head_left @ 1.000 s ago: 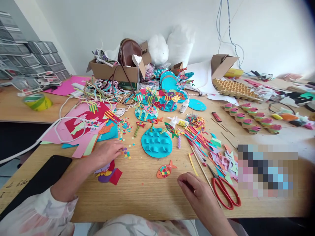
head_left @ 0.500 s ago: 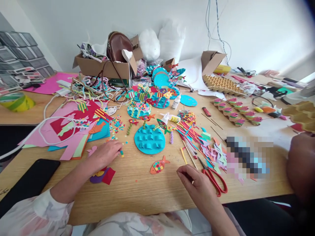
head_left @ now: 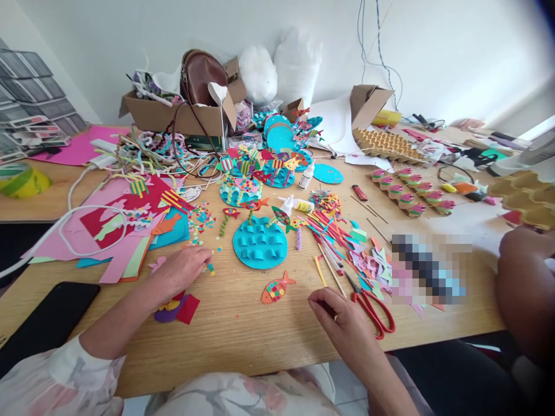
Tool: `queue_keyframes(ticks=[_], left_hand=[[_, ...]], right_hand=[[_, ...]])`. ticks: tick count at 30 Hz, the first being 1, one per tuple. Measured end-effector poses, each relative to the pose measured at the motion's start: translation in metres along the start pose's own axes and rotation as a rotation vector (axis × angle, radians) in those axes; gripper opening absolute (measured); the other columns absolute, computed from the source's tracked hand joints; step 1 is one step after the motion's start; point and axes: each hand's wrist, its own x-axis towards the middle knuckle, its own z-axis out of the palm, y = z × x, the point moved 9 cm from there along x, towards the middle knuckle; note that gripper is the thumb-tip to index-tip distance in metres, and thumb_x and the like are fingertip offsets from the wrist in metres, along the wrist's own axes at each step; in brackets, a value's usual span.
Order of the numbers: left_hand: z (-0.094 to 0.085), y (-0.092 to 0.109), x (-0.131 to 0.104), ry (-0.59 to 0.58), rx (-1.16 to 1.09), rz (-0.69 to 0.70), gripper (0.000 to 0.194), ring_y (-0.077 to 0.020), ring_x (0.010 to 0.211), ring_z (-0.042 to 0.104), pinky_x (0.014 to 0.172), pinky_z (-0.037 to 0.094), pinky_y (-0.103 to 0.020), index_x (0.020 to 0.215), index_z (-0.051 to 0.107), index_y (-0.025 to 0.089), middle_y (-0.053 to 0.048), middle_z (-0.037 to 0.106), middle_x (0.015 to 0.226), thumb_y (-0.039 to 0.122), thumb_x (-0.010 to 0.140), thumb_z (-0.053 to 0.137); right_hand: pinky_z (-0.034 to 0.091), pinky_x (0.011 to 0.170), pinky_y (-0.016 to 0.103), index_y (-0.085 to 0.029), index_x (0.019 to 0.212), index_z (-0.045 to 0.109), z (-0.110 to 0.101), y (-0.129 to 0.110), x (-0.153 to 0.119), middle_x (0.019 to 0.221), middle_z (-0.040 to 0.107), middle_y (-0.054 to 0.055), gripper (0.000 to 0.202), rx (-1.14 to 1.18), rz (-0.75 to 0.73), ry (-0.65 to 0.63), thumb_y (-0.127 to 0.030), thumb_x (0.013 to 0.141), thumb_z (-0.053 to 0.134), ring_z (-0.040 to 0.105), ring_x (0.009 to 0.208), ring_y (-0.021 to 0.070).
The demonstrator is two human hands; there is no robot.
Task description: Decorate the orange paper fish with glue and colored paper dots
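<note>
My left hand rests on the table, its fingers drawn together beside small coloured paper dots; whatever its fingertips hold, if anything, is hidden. My right hand is curled near the table's front, left of the red-handled scissors, its thumb and fingers pressed together on something too small to name. Between the hands lies an orange paper fish covered in coloured dots. Behind it sits a blue round base with raised paper loops and paper fish on stems.
A black phone lies at the left. Paper scraps and sticks are right of the base. Glue bottles stand or lie behind. Another person's arm is at the right edge, near an egg carton.
The view has shifted slightly, so everything appears a little further left. My left fingers have shifted slightly beside the dots. My right hand keeps nearly the same pose.
</note>
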Motion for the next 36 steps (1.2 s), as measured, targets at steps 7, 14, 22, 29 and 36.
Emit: queue_keyframes(ticks=[7, 14, 22, 29, 36], left_hand=[[-0.025, -0.016, -0.009, 0.101, -0.277, -0.112, 0.022, -0.0168, 0.075, 0.058, 0.067, 0.041, -0.025, 0.081, 0.059, 0.020, -0.001, 0.064, 0.081, 0.029, 0.080, 0.038], [-0.019, -0.031, -0.012, 0.114, -0.393, -0.186, 0.024, -0.0178, 0.075, 0.059, 0.067, 0.041, -0.026, 0.079, 0.060, 0.020, -0.001, 0.065, 0.081, 0.029, 0.073, 0.038], [-0.016, -0.036, -0.009, 0.145, -0.504, -0.231, 0.025, -0.0178, 0.068, 0.056, 0.062, 0.042, -0.027, 0.076, 0.057, 0.018, -0.001, 0.061, 0.072, 0.034, 0.069, 0.040], [-0.020, -0.025, -0.013, 0.144, -0.672, -0.222, 0.023, -0.0170, 0.067, 0.055, 0.062, 0.042, -0.027, 0.075, 0.055, 0.018, -0.001, 0.059, 0.070, 0.037, 0.068, 0.045], [-0.020, 0.030, -0.010, 0.129, -0.960, -0.086, 0.011, -0.0122, 0.062, 0.051, 0.059, 0.040, -0.023, 0.074, 0.052, 0.019, 0.003, 0.053, 0.066, 0.027, 0.066, 0.051]], right_hand=[[0.043, 0.059, 0.026, -0.020, 0.074, 0.055, 0.007, 0.002, 0.001, 0.073, 0.061, 0.002, 0.017, 0.005, 0.000, -0.018, -0.024, 0.083, 0.042, 0.057, 0.066, 0.0154], [0.042, 0.060, 0.027, -0.020, 0.074, 0.055, 0.011, -0.001, 0.003, 0.073, 0.060, 0.003, 0.017, -0.012, -0.018, -0.046, -0.024, 0.084, 0.041, 0.057, 0.067, 0.0160], [0.042, 0.061, 0.027, -0.020, 0.075, 0.055, 0.013, -0.003, 0.002, 0.072, 0.060, 0.003, 0.017, 0.002, -0.011, -0.060, -0.023, 0.084, 0.042, 0.056, 0.067, 0.0157], [0.041, 0.059, 0.027, -0.019, 0.073, 0.055, 0.012, -0.004, 0.003, 0.071, 0.060, 0.003, 0.017, 0.008, 0.001, -0.049, -0.022, 0.083, 0.042, 0.056, 0.065, 0.0153], [0.040, 0.058, 0.024, -0.019, 0.071, 0.058, 0.011, -0.034, 0.022, 0.069, 0.060, 0.002, 0.013, 0.175, -0.030, 0.020, -0.020, 0.079, 0.048, 0.055, 0.064, 0.0138]])
